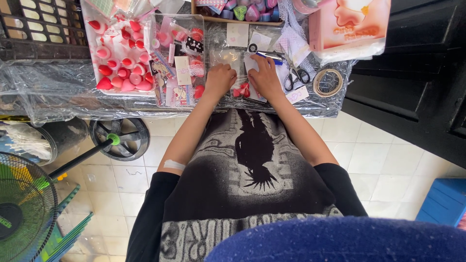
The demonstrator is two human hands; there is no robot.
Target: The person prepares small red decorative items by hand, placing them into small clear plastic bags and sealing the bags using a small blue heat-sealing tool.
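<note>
Pale square-tiled floor (378,165), daylit; plastic-sheeted desk (58,92); green-caged standing fan (24,208) at left; dark panelled door (417,73) at right; blue plastic stool (444,201) in the corner.

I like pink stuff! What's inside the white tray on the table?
The white tray holds many pink and red teardrop sponges. Whatever lies beneath the pile is hidden.

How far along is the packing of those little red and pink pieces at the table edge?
Done: hard to tell; no finished packs are clearly visible. In hand: the left hand and right hand press on a clear bag with small red pieces between them. Left: the white tray remains full of red and pink pieces, scissors lie unused beside the right hand.
</note>
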